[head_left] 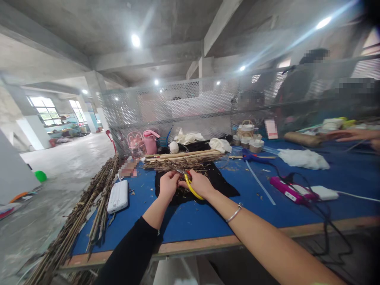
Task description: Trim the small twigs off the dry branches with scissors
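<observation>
My right hand (201,184) is closed around a pair of scissors (190,186) with yellow handles. Their dark blades point up and to the left, over a bundle of thin brown twigs (190,161). Close beside the blades, my left hand (168,186) has its fingers pinched together; what they hold is too small or hidden to name. Both hands are above a black cloth (221,184) on the blue tabletop (204,225). Small brown scraps lie on the cloth around the fingers. Behind the twigs are several thicker pale sticks (181,156).
Long dried stalks (86,202) line the left edge, beside a white power bank (118,196). A pink bottle (150,143) and a perforated screen (166,105) stand behind. To the right are a magenta power strip (292,190), cables, white plastic (303,158) and another person's hand (353,135).
</observation>
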A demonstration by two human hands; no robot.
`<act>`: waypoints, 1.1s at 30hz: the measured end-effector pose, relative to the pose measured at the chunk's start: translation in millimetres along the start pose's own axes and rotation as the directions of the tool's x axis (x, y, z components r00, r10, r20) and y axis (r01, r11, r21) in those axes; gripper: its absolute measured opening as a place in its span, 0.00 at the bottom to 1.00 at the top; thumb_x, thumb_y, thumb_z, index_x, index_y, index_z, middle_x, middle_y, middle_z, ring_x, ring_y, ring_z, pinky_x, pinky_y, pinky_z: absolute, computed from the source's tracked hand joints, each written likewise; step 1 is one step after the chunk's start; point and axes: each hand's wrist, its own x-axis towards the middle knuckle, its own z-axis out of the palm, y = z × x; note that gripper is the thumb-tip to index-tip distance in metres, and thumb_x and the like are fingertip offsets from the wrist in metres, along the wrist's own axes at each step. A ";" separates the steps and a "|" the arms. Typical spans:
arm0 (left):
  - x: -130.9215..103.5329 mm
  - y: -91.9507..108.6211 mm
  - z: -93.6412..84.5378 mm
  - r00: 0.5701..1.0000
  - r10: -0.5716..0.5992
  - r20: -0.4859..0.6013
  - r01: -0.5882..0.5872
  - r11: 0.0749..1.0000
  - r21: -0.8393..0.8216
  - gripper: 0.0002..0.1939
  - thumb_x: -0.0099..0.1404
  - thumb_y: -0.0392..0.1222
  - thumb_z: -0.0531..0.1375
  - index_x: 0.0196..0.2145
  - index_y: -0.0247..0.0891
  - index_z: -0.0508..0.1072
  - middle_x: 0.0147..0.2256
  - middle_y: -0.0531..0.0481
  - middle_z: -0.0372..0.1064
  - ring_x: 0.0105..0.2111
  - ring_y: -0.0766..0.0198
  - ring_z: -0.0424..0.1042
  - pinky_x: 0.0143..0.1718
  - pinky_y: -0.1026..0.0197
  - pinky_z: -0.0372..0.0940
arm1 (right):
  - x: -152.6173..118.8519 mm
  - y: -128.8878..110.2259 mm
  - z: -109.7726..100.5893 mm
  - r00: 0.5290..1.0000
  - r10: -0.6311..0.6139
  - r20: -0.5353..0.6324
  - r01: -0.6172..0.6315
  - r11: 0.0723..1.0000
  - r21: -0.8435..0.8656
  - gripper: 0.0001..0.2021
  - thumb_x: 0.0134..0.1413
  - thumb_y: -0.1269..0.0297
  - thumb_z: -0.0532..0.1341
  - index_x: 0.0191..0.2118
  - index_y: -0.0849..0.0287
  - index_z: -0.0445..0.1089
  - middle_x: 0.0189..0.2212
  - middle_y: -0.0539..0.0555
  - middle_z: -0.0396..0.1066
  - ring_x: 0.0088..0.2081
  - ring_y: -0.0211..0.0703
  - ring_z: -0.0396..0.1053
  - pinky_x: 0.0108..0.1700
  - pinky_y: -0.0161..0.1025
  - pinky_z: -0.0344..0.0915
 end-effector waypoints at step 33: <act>10.2 -14.3 -7.0 1.000 0.028 -0.013 -0.025 0.980 0.196 0.10 0.52 0.43 0.55 0.22 0.33 0.71 0.21 0.50 0.68 0.19 0.69 0.62 0.21 0.68 0.57 | -2.1 0.9 -3.7 0.999 -0.029 0.030 0.030 0.999 -0.015 0.32 0.39 0.36 0.55 0.43 0.59 0.62 0.38 0.59 0.71 0.41 0.50 0.69 0.38 0.37 0.59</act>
